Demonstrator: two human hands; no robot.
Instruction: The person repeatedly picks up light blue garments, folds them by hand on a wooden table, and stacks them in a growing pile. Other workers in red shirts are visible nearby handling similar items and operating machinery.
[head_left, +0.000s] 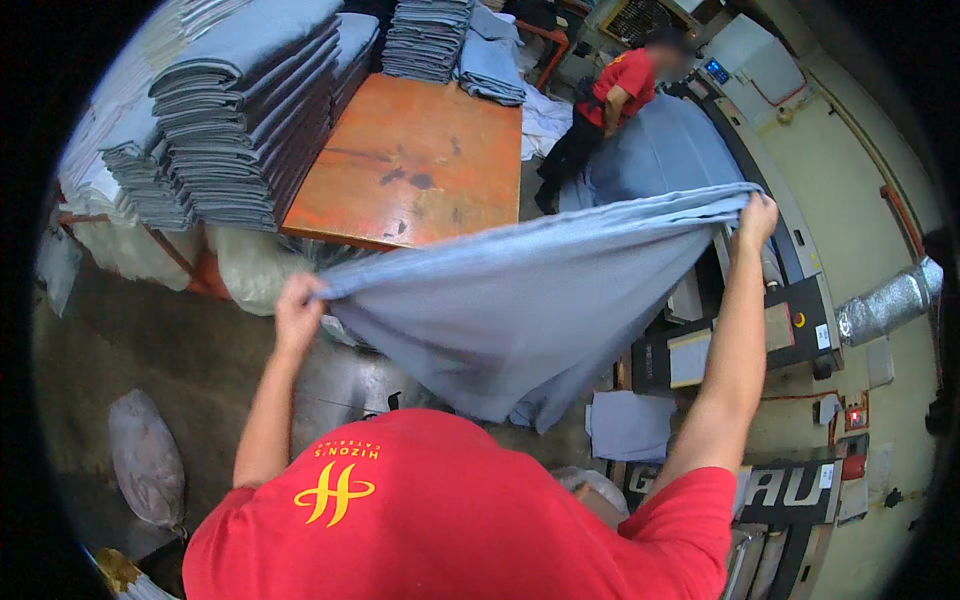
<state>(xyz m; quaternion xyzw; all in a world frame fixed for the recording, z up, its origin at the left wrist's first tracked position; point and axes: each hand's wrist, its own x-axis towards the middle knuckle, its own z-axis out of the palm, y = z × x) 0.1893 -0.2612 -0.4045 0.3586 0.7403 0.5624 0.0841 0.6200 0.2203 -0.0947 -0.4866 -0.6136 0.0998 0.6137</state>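
A large grey-blue cloth (520, 310) is stretched across in front of me, its top edge gathered in several layers and its lower part hanging in a drooping fold. My left hand (302, 305) is closed on its left corner, and my right hand (756, 215) grips the right end, held higher. Behind the cloth is an orange-brown wooden tabletop (400, 170), with tall stacks of folded grey-blue cloths (220, 140) along its left.
A co-worker (610, 100) in a red shirt stands beside a large machine (800, 290) draped with cloth, at upper right. More folded piles (420, 40) sit at the back. A filled bag (145, 460) lies on the floor at left; a foil duct (885, 305) runs to the right wall.
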